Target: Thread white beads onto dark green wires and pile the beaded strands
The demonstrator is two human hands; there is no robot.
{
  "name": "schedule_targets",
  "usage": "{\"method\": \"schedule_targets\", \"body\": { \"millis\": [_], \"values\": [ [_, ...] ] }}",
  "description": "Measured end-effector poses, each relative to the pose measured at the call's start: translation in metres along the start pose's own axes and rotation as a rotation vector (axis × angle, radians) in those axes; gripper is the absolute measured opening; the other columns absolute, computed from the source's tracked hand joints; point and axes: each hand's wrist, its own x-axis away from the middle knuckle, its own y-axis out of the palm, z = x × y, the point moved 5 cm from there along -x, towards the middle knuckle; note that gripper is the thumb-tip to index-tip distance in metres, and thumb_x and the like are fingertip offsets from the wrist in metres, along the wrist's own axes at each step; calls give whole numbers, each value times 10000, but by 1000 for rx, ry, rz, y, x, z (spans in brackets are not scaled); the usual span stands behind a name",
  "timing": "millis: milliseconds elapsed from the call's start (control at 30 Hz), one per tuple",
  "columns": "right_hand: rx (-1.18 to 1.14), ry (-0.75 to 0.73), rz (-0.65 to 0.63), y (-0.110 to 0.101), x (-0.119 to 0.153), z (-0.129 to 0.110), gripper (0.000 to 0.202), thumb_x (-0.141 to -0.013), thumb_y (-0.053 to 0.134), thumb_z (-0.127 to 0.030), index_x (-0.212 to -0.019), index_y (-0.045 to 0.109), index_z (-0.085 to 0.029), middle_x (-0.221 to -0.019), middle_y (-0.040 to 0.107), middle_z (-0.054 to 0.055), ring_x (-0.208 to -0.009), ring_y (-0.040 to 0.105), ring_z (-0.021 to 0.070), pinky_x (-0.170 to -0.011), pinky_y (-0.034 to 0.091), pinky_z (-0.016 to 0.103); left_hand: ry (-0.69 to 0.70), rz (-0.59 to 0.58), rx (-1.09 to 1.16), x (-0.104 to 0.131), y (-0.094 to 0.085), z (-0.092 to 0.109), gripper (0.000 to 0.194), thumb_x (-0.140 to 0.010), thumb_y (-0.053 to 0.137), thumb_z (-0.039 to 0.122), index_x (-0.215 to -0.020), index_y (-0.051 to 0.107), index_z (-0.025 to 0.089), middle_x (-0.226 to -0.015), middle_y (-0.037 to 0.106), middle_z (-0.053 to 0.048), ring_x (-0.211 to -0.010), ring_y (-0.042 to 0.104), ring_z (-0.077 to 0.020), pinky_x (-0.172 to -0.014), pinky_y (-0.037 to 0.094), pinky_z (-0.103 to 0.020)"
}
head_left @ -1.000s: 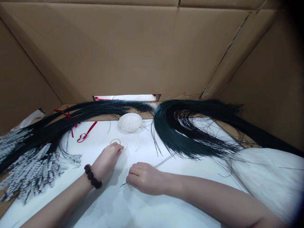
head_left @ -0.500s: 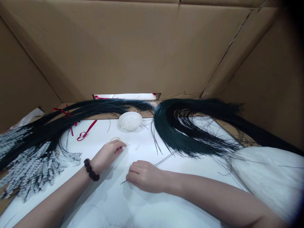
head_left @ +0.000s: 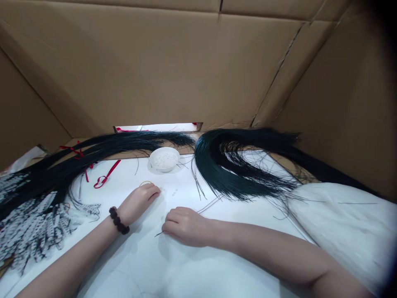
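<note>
White table: dark strand, tip bare, is pinched in fingers of R hand; L hand is held nr loose white bits, grip can't be told. Bowl of bits is set beyond; L bundle looks strung, R bundle apparently not.

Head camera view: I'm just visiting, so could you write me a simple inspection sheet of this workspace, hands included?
Surface: white tabletop, partly covered by bundles.
Job's things: a dark strand, a few loose white pieces, and a white bowl holding many small white pieces.
Clutter: red ribbon, thin yellow loop partly behind the left hand, dark bundles on both sides.
Hands: right hand closed on the strand; left hand low over the tabletop, what it holds unclear.
Cables: nothing seen.
Surroundings: cardboard walls with a low slot; white, plastic-looking bundle at far right.
</note>
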Motion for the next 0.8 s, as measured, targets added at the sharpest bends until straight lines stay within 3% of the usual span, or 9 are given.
{"method": "schedule_targets", "body": {
  "millis": [267, 500, 633, 800],
  "values": [
    [-157, 205, 113, -11, 7, 14, 197, -847, 370, -174, -791, 556, -138, -717, 564, 46, -644, 495, 130, -613, 403, 241, -68, 11, 66, 5, -12, -2, 196, -811, 360, 226, -787, 548, 177, -780, 580, -17, -691, 534, -138, -645, 420, -246],
    [-362, 527, 248, -20, 25, 35, 162, -832, 419, -160, -832, 581, -153, -768, 569, 43, -691, 533, 122, -622, 426, 228, -184, 144, 151, 9, -27, -17, 257, -830, 364, 321, -788, 572, 174, -778, 627, -20, -706, 546, -147, -632, 409, -246],
    [-411, 626, 269, -15, 27, 43, 175, -840, 419, -181, -840, 593, -166, -784, 560, 39, -720, 541, 125, -647, 427, 240, -163, 187, 87, 12, -21, -10, 248, -837, 354, 300, -808, 565, 172, -789, 612, -28, -681, 532, -139, -626, 412, -251],
    [-445, 729, 320, -17, 30, 54, 175, -844, 395, -183, -759, 547, -162, -761, 545, 30, -715, 517, 128, -636, 401, 242, -74, 136, -98, 9, 2, 21, 221, -839, 366, 255, -891, 561, 165, -878, 575, -63, -813, 537, -176, -723, 424, -294]
  ]
}}
